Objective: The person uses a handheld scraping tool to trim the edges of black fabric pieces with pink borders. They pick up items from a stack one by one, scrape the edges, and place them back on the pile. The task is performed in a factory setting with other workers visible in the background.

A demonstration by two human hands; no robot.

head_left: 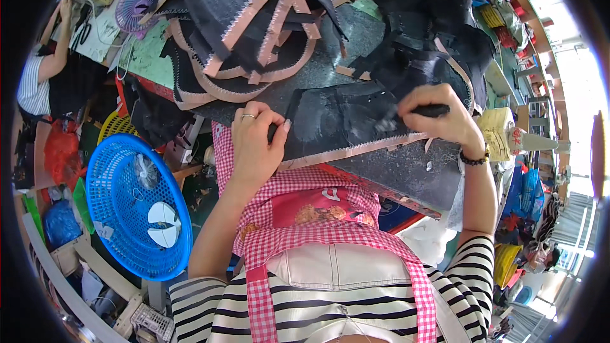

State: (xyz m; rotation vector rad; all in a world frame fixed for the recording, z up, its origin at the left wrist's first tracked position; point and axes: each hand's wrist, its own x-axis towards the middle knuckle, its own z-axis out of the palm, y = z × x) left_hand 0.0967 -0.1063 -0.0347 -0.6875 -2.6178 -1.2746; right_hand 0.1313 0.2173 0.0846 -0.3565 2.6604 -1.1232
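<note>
A dark, flexible black panel with a zigzag-cut tan edge lies across the near edge of the worktable. Its left end is pinched between the thumb and fingers of my left hand, which wears a ring. My right hand is closed around a tool with a thick black handle, over the panel's right part. The tool's working end is blurred and I cannot make out its kind. Pale smears show on the panel beside it.
Black pieces with tan zigzag edging are heaped at the back left, more black pieces at the back right. A blue basket stands at left, below a purple fan. Another person's arm shows far left. A yellowish roll is at right.
</note>
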